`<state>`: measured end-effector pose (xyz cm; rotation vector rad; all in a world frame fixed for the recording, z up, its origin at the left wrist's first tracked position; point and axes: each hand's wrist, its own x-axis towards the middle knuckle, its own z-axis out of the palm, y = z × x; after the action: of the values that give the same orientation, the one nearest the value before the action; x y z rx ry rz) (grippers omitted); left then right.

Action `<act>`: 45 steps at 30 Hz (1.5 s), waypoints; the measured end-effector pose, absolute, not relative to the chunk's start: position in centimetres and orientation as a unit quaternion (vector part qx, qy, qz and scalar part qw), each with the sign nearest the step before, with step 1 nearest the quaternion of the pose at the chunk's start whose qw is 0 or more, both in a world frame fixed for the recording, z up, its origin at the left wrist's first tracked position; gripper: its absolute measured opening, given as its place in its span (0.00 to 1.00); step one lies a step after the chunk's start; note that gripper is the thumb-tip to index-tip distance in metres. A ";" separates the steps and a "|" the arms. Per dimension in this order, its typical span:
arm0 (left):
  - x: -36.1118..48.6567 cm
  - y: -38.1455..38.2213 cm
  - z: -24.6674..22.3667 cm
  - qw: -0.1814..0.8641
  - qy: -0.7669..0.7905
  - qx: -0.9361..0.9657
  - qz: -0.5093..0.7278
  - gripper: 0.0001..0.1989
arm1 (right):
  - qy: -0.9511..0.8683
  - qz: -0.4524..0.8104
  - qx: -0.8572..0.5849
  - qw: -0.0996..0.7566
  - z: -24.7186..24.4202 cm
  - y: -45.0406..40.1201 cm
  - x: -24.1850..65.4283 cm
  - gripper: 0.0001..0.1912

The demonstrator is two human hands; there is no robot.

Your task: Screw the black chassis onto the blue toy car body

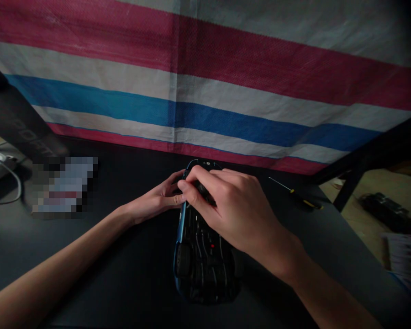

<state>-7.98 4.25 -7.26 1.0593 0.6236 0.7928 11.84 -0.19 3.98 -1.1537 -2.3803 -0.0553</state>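
A blue toy car (208, 269) lies upside down on the black table, its dark underside and wheels facing up. My left hand (166, 194) grips the car's left edge near its far end, thumb and fingers at the side. Over the far half of the car, my right hand (226, 196) is closed, thumb and forefinger pinched together near the far left wheel area. What lies between those fingertips is hidden. To the right rests a screwdriver (306, 200) with a black and yellow handle, apart from both hands.
A striped tarp (205, 109) hangs behind the table (133, 260). On the left are a blurred-out flat item (66, 185), a dark stand (23, 119) and a white power strip (0, 164) with a cable. Beyond the right table edge, dark objects (385, 210) lie on the floor.
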 end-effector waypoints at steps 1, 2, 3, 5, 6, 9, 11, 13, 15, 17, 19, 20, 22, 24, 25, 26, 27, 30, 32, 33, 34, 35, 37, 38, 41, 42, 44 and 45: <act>-8.0 4.3 -7.3 0.742 0.283 0.487 0.365 0.38 | -0.877 -0.001 -0.413 0.244 4.1 -0.2 11.9 0.13; -8.0 4.3 -7.3 0.739 0.277 0.491 0.368 0.38 | -0.884 0.017 -0.399 0.245 4.3 -0.1 12.0 0.09; -8.0 4.3 -7.3 0.738 0.270 0.495 0.370 0.37 | -0.890 0.032 -0.382 0.247 4.4 -0.1 12.1 0.07; -8.0 4.4 -7.4 0.741 0.253 0.501 0.368 0.35 | -0.902 0.042 -0.348 0.253 4.5 0.1 12.3 0.08; -8.0 4.4 -7.4 0.743 0.248 0.502 0.366 0.33 | -0.906 0.039 -0.336 0.255 4.5 0.2 12.4 0.08; -8.0 4.4 -7.4 0.745 0.250 0.500 0.364 0.32 | -0.910 0.023 -0.328 0.253 4.3 0.5 12.6 0.07; -8.0 4.3 -7.4 0.741 0.254 0.496 0.374 0.33 | -0.910 0.011 -0.330 0.251 4.2 0.7 12.6 0.05; -7.9 4.2 -7.4 0.739 0.259 0.490 0.383 0.34 | -0.909 -0.006 -0.334 0.251 4.1 0.7 12.6 0.07; -7.9 4.1 -7.3 0.737 0.267 0.486 0.385 0.35 | -0.906 -0.019 -0.343 0.249 4.1 0.6 12.5 0.08; -7.8 4.2 -7.3 0.738 0.272 0.487 0.380 0.36 | -0.905 -0.012 -0.347 0.245 4.3 0.5 12.6 0.07; -7.8 4.3 -7.4 0.741 0.270 0.489 0.373 0.37 | -0.909 0.000 -0.341 0.240 4.4 0.4 12.6 0.06; -7.8 4.3 -7.4 0.743 0.266 0.490 0.369 0.38 | -0.911 0.004 -0.335 0.239 4.4 0.4 12.7 0.06; -7.8 4.4 -7.5 0.748 0.261 0.492 0.361 0.40 | -0.914 0.001 -0.328 0.239 4.4 0.5 12.8 0.07; -7.9 4.4 -7.5 0.749 0.265 0.490 0.358 0.41 | -0.912 -0.009 -0.334 0.238 4.3 0.6 12.8 0.06; -7.9 4.4 -7.5 0.749 0.271 0.488 0.356 0.42 | -0.909 -0.015 -0.343 0.235 4.3 0.6 12.8 0.06; -7.9 4.4 -7.5 0.748 0.278 0.487 0.355 0.44 | -0.906 -0.019 -0.354 0.231 4.2 0.6 12.8 0.07; -7.9 4.4 -7.4 0.748 0.285 0.485 0.352 0.44 | -0.904 -0.021 -0.361 0.227 4.2 0.6 12.9 0.07; -7.9 4.3 -7.2 0.748 0.297 0.482 0.347 0.46 | -0.907 -0.003 -0.357 0.222 4.5 0.5 13.0 0.06; -7.8 4.3 -7.1 0.751 0.293 0.478 0.349 0.47 | -0.914 0.013 -0.341 0.220 4.7 0.5 13.1 0.08; -7.8 4.2 -7.1 0.753 0.290 0.475 0.351 0.47 | -0.917 0.021 -0.335 0.217 4.7 0.6 13.1 0.07; -7.7 4.2 -7.1 0.754 0.288 0.473 0.353 0.47 | -0.918 0.027 -0.332 0.215 4.7 0.6 13.2 0.07; -7.7 4.2 -7.0 0.755 0.287 0.472 0.354 0.47 | -0.919 0.032 -0.331 0.211 4.7 0.6 13.2 0.06; -7.7 4.1 -6.9 0.753 0.289 0.472 0.357 0.46 | -0.919 0.034 -0.336 0.203 4.7 0.6 13.3 0.06; -7.7 4.1 -6.9 0.752 0.290 0.473 0.357 0.46 | -0.918 0.029 -0.341 0.201 4.6 0.6 13.3 0.07; -7.8 4.1 -7.0 0.750 0.292 0.475 0.357 0.45 | -0.917 0.026 -0.344 0.200 4.6 0.5 13.3 0.07; -7.8 4.1 -7.1 0.750 0.291 0.476 0.356 0.45 | -0.919 0.031 -0.338 0.202 4.6 0.5 13.3 0.08; -7.9 4.2 -7.3 0.749 0.284 0.480 0.356 0.43 | -0.923 0.043 -0.322 0.206 4.7 0.5 13.3 0.10; -7.9 4.3 -7.4 0.749 0.281 0.483 0.357 0.43 | -0.925 0.046 -0.315 0.206 4.7 0.6 13.3 0.10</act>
<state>-7.92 4.30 -7.44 1.0559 0.6133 0.7808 13.30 0.58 4.71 -0.8789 -2.5769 0.1270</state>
